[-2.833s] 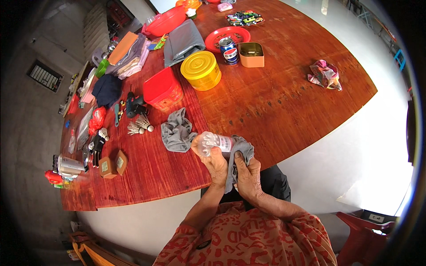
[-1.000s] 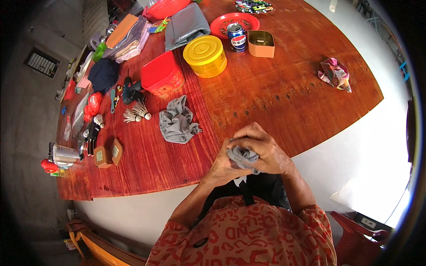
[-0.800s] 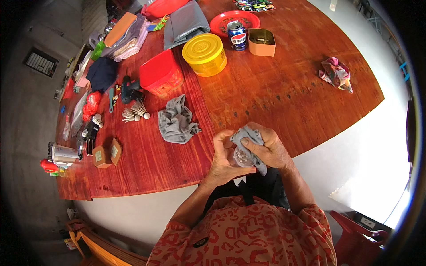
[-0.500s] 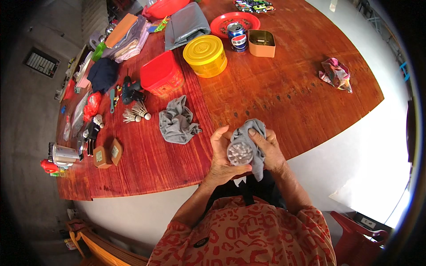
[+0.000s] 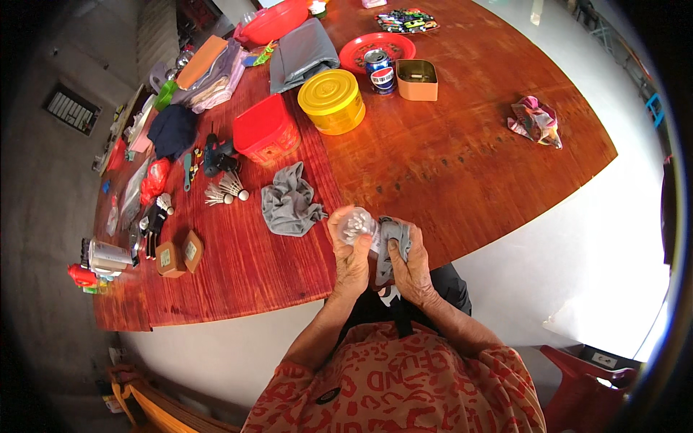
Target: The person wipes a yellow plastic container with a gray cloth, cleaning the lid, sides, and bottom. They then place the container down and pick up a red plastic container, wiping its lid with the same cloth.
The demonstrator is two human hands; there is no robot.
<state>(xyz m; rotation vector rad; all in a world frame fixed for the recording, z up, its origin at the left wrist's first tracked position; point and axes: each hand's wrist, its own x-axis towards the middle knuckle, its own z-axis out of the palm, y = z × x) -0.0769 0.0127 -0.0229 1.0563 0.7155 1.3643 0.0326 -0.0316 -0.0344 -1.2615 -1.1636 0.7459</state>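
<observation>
- Wiping is under way at the near edge of the counter (image 5: 462, 166): a clear jar (image 5: 356, 224) is held up by the left hand (image 5: 351, 260), its fingers closed round it from below.
- A grey cloth (image 5: 392, 242) is pressed against the jar's right side by the right hand (image 5: 410, 265), which is clamped on the cloth; both hands are close together, just above the counter's rim.
- The jar's round end is turned toward the camera and is uncovered; the side under the cloth is hidden, so how much of it has been wiped cannot be told. As a judgement, the work is midway.
- A second grey cloth (image 5: 290, 208) lies crumpled just beyond the left hand, untouched.
- Shuttlecocks (image 5: 225, 190) lie to its left, and two small brown boxes (image 5: 178, 254) nearer the left edge.
- Further off, a red box (image 5: 266, 130) and a yellow tin (image 5: 333, 102) are seen side by side.
- Beyond these stand a can (image 5: 380, 70) and an open tan tin (image 5: 416, 79), with a red plate (image 5: 375, 45) behind.
- Far right, a crumpled wrapper (image 5: 535, 121) lies alone.
</observation>
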